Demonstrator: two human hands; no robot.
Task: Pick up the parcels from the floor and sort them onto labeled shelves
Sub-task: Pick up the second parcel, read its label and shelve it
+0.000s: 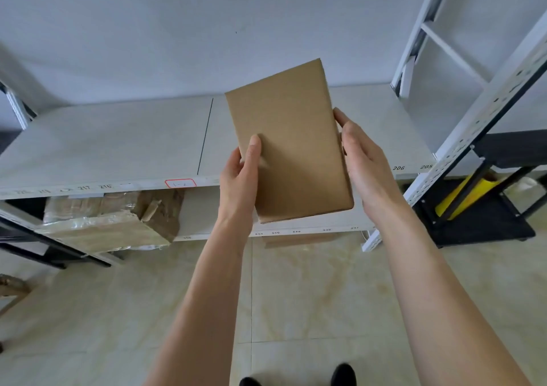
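Note:
A plain brown cardboard parcel [291, 140] is held up in front of me, tilted, above the front edge of a pale grey shelf [112, 143]. My left hand [239, 178] grips its lower left side, thumb lying on the top face. My right hand [364, 161] presses flat against its right side. A red-bordered label [180, 183] sits on the shelf's front edge, left of the parcel. Small printed numbers run along that edge.
On the lower shelf at left lie taped cardboard parcels [112, 223]. Another brown box [299, 240] shows under the lowest shelf. A white perforated upright [473, 128] rises at right, with a black stand and yellow object [470, 193] behind it. Tiled floor lies below.

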